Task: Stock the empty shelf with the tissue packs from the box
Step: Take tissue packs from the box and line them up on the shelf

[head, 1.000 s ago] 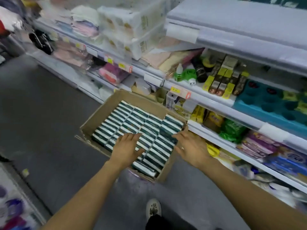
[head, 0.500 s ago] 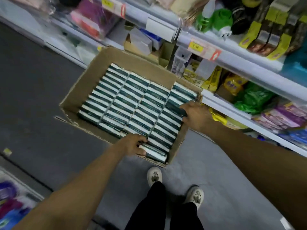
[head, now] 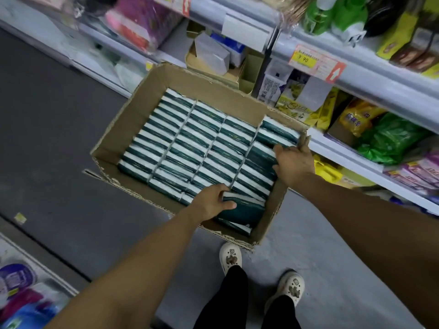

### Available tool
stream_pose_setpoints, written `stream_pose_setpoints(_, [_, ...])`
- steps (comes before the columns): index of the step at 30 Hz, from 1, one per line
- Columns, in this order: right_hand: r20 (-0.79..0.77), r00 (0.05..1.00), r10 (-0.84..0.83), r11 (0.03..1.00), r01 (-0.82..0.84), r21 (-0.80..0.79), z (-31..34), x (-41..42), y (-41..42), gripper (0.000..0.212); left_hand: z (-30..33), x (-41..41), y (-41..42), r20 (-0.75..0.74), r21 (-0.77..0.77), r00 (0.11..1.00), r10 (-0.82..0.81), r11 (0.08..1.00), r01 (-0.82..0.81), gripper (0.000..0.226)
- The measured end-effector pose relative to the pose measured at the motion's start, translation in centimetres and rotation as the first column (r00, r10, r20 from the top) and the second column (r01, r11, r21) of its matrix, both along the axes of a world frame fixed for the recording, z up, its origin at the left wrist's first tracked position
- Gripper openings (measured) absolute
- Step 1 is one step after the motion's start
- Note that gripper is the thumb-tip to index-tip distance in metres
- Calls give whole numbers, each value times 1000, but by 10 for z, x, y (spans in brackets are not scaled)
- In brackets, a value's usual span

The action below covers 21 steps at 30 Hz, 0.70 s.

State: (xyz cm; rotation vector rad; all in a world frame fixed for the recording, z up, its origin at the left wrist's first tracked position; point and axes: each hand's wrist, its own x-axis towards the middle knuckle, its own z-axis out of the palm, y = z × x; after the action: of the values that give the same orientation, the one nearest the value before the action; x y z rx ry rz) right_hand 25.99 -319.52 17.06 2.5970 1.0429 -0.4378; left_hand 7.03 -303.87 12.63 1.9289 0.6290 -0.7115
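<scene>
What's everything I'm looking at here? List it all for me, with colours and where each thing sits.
cardboard box: one, brown, open, on the floor by the shelves
tissue packs: many, dark green and white, four rows in the box
shelves: grey-white, upper right, holding mixed packaged goods
price tag: one, yellow, on the shelf edge
floor: grey
shoes: two, cream, bottom centre
left hand: gripping packs at the near end
right hand: on the rightmost row

Box (head: pixel 133 129) sitting mid-frame on floor (head: pixel 47 138), tissue packs (head: pixel 190 141) lying inside in rows; shelves (head: pixel 380 91) running along upper right.
</scene>
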Motion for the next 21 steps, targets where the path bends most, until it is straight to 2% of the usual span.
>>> stream_pose_setpoints(2, [-77, 993, -89, 985, 99, 138, 13, 0, -4, 36, 7, 3, 1, 50, -15, 994, 101, 995, -100, 49])
stream_pose_setpoints(5, [-222, 958, -182, 912, 249, 327, 44, 5, -11, 38, 33, 9, 8, 146, -16, 971, 190, 982, -190, 30])
stream_pose_setpoints(8, [-310, 928, -205, 828, 334, 451, 85, 11, -15, 37, 69, 16, 23, 250, 17, 941, 228, 971, -240, 25])
stream_pose_setpoints(11, [-350, 915, -199, 749, 372, 549, 133, 15, -15, 32, 111, 32, 37, 368, 9, 872, 322, 937, -350, 22])
stream_pose_setpoints(14, [-334, 929, -156, 666, 349, 659, 184, 22, -11, 27, 163, 54, 45, 456, -26, 800, 389, 905, -425, 30])
stream_pose_setpoints(18, [-247, 963, -108, 576, 263, 774, 247, 31, -10, 25, 224, 75, 59, 565, -113, 700, 438, 881, -459, 64])
stream_pose_setpoints(19, [-222, 969, -112, 552, 246, 796, 262, 34, -10, 29, 239, 81, 61, 586, -131, 678, 443, 878, -461, 65])
stream_pose_setpoints(21, [-165, 978, -124, 495, 205, 844, 292, 39, -10, 40, 268, 94, 65, 622, -183, 624, 474, 862, -472, 47])
